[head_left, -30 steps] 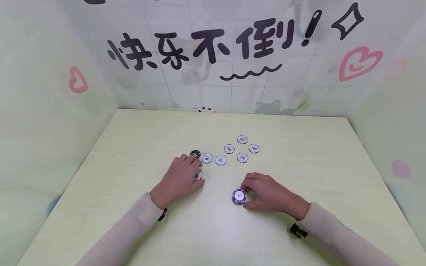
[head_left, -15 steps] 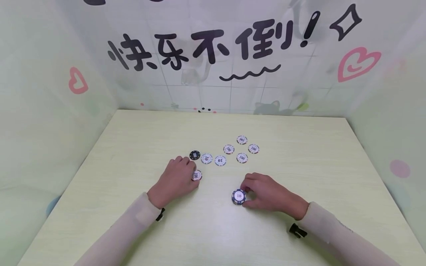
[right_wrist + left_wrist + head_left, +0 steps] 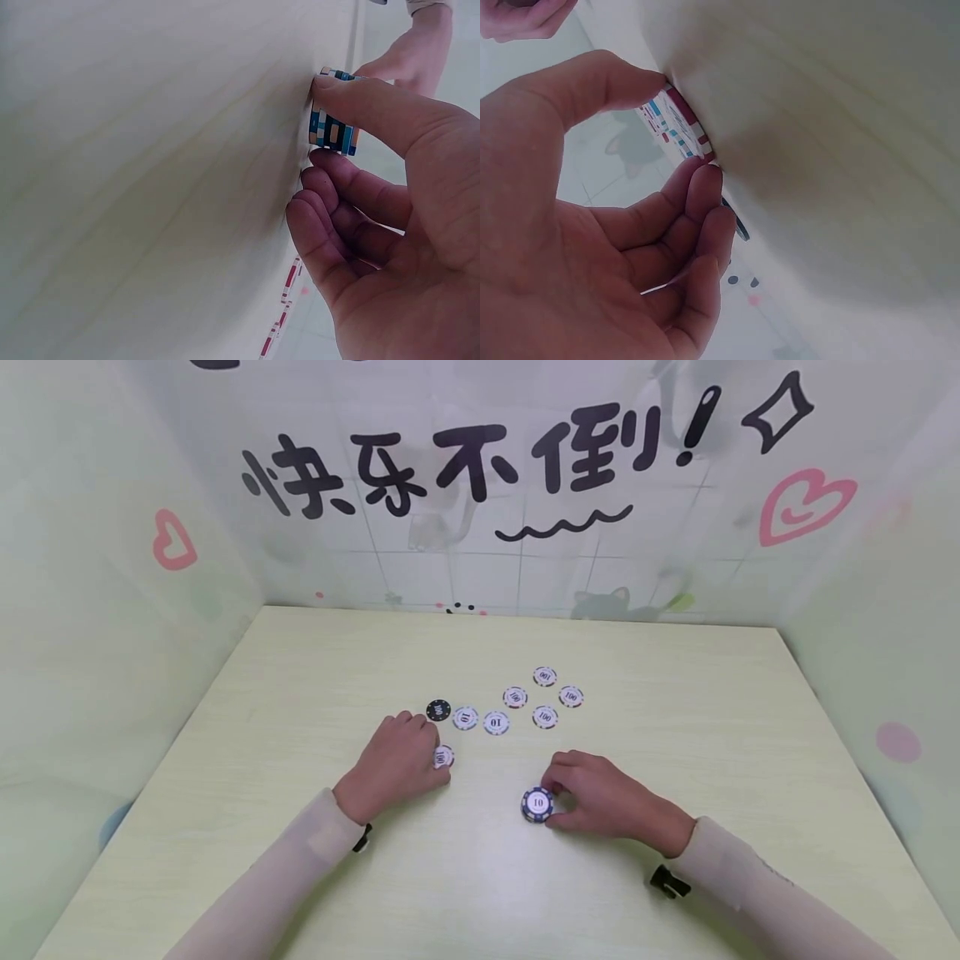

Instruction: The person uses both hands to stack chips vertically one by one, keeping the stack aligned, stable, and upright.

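Observation:
My left hand (image 3: 392,767) pinches a white 100 poker chip (image 3: 444,757) lying on the table, thumb at one edge and fingertips at the other. The left wrist view shows this chip's red-and-white rim (image 3: 686,112) flat against the tabletop. To the right, my right hand (image 3: 603,797) grips a short stack of blue-and-white poker chips (image 3: 537,804), the top one marked 10. Seen from the right wrist, thumb and index finger hold the stack (image 3: 330,127) by its sides as it stands on the table. The other right fingers curl loosely beside it.
Just beyond the left hand lies a black 100 chip (image 3: 438,710), then two white 10 chips, one (image 3: 465,718) beside the other (image 3: 497,723). Farther right, several white 100 chips (image 3: 545,717) are spread flat. A printed curtain (image 3: 480,560) stands behind the table (image 3: 337,652).
The left hand has drawn back a little to the left, uncovering the black chip and more of the white 100 chip at its fingertips. The right hand has stayed at the stack.

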A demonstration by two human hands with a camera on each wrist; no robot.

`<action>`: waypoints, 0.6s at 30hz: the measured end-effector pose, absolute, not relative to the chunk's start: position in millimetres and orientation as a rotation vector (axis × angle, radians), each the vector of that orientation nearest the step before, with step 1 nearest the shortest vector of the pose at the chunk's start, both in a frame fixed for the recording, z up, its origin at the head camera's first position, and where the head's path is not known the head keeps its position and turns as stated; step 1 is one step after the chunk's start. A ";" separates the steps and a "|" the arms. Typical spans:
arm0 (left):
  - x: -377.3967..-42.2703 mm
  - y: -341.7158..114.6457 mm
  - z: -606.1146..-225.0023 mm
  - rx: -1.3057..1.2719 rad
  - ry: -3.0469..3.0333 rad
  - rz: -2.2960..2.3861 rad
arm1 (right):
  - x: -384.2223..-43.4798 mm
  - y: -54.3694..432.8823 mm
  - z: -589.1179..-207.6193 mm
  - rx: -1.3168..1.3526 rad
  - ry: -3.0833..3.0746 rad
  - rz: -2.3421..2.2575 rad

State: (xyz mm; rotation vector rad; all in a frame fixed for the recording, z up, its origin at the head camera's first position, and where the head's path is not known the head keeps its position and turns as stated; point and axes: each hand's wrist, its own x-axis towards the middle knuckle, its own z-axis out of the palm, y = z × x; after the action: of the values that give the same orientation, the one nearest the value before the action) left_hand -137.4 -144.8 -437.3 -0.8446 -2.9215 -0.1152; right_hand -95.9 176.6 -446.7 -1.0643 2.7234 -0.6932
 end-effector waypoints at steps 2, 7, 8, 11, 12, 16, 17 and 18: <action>-138.3 -144.4 -437.7 -0.846 -2.926 -0.107 | -95.9 176.8 -447.4 -1.067 2.725 -0.693; -139.2 -144.9 -438.8 -0.859 -2.905 -0.105 | -95.4 176.8 -447.6 -1.076 2.726 -0.698; -139.1 -144.9 -438.9 -0.861 -2.898 -0.110 | -95.3 176.8 -447.6 -1.078 2.727 -0.699; -138.9 -145.5 -439.5 -0.868 -2.870 -0.121 | -95.1 176.7 -447.6 -1.080 2.731 -0.695; -138.9 -145.5 -439.8 -0.870 -2.859 -0.126 | -95.1 176.6 -447.7 -1.079 2.733 -0.694; -138.7 -145.3 -441.1 -0.885 -2.805 -0.135 | -95.0 176.6 -448.2 -1.079 2.735 -0.690; -138.6 -145.0 -441.1 -0.889 -2.794 -0.136 | -94.9 176.6 -448.4 -1.077 2.735 -0.690; -138.5 -144.7 -441.4 -0.892 -2.786 -0.142 | -94.9 176.7 -448.7 -1.077 2.733 -0.691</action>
State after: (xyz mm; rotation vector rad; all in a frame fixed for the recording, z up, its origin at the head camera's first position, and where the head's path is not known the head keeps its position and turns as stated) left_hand -138.5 -144.7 -441.4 -0.8917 -2.7858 -0.1420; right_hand -94.9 176.7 -448.7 -1.0766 2.7334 -0.6906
